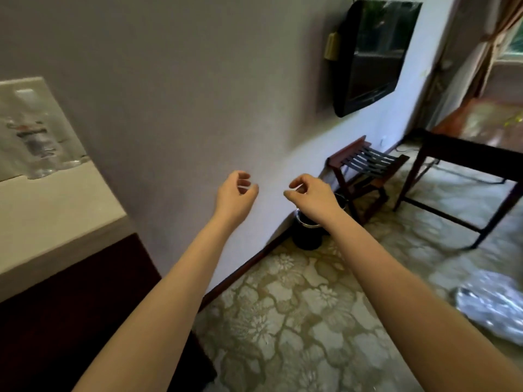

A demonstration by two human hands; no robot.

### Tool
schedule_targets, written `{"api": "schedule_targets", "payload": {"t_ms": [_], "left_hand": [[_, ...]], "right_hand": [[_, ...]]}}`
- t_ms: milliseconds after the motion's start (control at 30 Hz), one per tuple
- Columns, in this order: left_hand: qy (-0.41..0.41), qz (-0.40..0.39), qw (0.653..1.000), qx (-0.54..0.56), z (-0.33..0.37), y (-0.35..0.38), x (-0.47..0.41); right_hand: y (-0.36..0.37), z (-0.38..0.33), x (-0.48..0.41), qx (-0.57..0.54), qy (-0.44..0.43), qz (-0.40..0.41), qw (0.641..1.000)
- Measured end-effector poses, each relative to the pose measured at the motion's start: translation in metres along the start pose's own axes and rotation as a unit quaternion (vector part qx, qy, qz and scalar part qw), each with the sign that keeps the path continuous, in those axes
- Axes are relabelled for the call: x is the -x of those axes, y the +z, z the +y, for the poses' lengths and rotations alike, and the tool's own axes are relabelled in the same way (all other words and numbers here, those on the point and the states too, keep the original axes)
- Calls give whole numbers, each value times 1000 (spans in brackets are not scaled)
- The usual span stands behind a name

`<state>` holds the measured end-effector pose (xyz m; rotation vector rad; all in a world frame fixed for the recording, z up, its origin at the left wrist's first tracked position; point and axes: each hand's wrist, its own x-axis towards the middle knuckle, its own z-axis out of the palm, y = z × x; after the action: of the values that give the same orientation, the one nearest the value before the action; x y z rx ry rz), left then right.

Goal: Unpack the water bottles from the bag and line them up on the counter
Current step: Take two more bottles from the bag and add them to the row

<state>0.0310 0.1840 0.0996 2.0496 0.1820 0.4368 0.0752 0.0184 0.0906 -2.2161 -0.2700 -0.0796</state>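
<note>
Far left on the counter, water bottles, both hands loosely curled, empty, well apart from them.

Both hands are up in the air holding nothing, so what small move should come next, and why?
Probably turn and reach the right hand down toward the crinkled plastic bag on the floor at the lower right. Both it and the left hand are empty, fingers loosely curled, while bottles already stand on the pale counter at the left. Whether more bottles remain in the bag cannot be told.
</note>
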Motion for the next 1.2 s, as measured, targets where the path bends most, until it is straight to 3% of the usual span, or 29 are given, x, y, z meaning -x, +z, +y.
{"api": "schedule_targets", "payload": {"t_ms": [267, 500, 933, 1200], "left_hand": [[-20, -110, 993, -35, 41, 197, 9], [-13, -179, 983, -26, 68, 326, -5], [-30, -311, 949, -37, 96, 582, -111], [-41, -350, 932, -82, 131, 714, -131]], "right_hand": [[-128, 166, 18, -3, 87, 35, 996], [-202, 271, 9, -1, 142, 45, 989], [-320, 451, -111, 78, 244, 20, 966], [-396, 552, -154, 69, 253, 14, 965]]}}
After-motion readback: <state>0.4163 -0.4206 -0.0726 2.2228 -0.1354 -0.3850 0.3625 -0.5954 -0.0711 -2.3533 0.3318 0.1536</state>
